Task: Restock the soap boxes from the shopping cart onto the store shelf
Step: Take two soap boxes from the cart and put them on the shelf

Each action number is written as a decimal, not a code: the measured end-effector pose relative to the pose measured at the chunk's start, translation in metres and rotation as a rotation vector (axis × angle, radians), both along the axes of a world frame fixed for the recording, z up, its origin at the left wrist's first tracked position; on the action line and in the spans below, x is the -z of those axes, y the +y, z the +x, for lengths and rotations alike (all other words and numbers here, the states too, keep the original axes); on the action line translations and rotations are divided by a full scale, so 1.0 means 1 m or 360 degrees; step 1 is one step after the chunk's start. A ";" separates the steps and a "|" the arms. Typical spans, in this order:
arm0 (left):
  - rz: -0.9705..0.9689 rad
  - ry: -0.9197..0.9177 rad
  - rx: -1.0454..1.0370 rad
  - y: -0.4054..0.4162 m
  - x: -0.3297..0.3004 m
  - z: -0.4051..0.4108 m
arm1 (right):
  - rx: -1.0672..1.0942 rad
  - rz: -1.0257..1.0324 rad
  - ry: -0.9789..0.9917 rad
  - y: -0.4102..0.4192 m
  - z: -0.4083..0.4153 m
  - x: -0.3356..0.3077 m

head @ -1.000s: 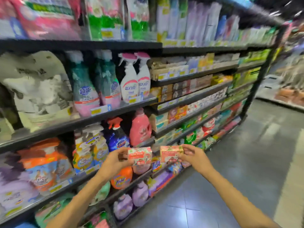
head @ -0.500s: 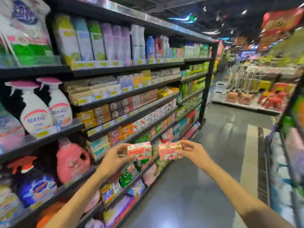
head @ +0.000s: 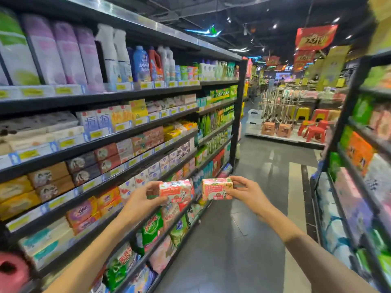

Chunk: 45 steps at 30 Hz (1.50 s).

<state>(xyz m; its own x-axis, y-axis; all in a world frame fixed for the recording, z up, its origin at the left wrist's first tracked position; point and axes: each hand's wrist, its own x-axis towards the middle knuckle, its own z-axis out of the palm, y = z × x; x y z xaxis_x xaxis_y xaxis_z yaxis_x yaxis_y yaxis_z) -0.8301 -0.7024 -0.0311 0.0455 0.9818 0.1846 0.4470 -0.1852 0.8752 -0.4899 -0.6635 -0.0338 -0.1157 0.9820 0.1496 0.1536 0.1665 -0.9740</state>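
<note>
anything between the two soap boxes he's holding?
Nothing held there. In the head view, left soap box and right soap box sit apart; only background shelf stock shows through the gap.

The left soap box [head: 176, 190] is showing a pink-red face with white and green printing, and red lettering on a paler band. The right soap box [head: 217, 188] is showing the same pink and cream pattern with red lettering and green touches. The shelf unit [head: 238, 115] is showing black framing, with yellow price tags [head: 65, 89] in white and blue holders along its front edges. On its top shelf, 3 refill pouches [head: 69, 53] are showing lilac and white, beside a blue bottle [head: 140, 63] and a red bottle [head: 156, 64]. The floor [head: 243, 240] is showing glossy grey tiles. Beyond the aisle's far end, plastic stools [head: 315, 132] are showing red, under a red hanging banner [head: 315, 38] with yellow characters.
</note>
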 end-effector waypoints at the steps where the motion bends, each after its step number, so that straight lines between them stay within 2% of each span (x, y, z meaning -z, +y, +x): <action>1: -0.0004 0.0007 0.0003 0.019 0.000 0.004 | 0.0007 0.0002 0.0004 0.018 0.004 0.000; 9: -0.0003 0.0021 0.0001 0.167 -0.006 0.020 | 0.0022 0.0011 -0.0009 0.169 0.019 -0.011; 16: 0.0024 0.0078 -0.0156 0.270 -0.003 0.018 | -0.0112 0.0093 -0.0108 0.294 0.018 -0.015; 22: 0.0037 0.0111 -0.0414 0.336 0.007 0.022 | -0.0320 0.0117 -0.0245 0.422 0.009 0.003; 30: -0.0040 0.0026 -0.0906 0.391 0.010 0.017 | -0.0817 0.0138 -0.0323 0.562 -0.045 -0.006; 35: -0.0033 0.0004 -0.1252 0.405 0.014 0.011 | -0.1058 0.0141 -0.0337 0.614 -0.087 -0.004; 45: -0.0064 0.0080 -0.1454 0.446 0.018 -0.024 | -0.1163 0.0161 -0.0330 0.664 -0.139 0.001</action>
